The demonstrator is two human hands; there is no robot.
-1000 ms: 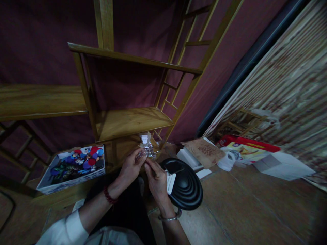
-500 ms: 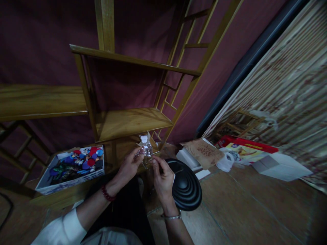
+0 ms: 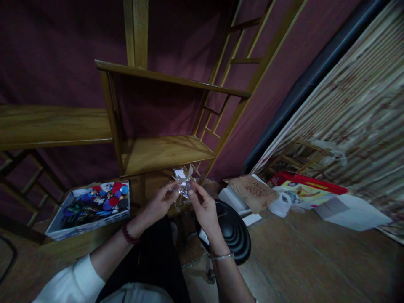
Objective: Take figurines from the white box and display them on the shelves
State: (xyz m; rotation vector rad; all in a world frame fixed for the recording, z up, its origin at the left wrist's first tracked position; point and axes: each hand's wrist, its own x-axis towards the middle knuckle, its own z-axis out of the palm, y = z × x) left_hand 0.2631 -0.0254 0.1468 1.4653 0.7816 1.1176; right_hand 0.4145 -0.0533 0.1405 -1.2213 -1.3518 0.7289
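Note:
In front of the lower shelf, both my hands hold a shiny, see-through bunch with silvery strands (image 3: 183,189) and a small white label (image 3: 179,173) at its top. Its exact kind is too small and dim to make out. My left hand (image 3: 162,201) pinches it from the left between thumb and fingers. My right hand (image 3: 203,206) grips its right side, thumb against the front. To the left, an open white patterned box (image 3: 88,227) holds red, blue, black and green small items.
A wooden shelf unit (image 3: 167,151) stands ahead of me. A black round ridged stool (image 3: 235,229) sits beside my right hand. On the tiled floor at right lie a brown paper bag (image 3: 252,192), a white plastic bag (image 3: 280,205) and a red-and-yellow box (image 3: 307,189).
My right hand has moved up from below the bunch and now grips its right side. The strands look more spread out. The view has shifted slightly.

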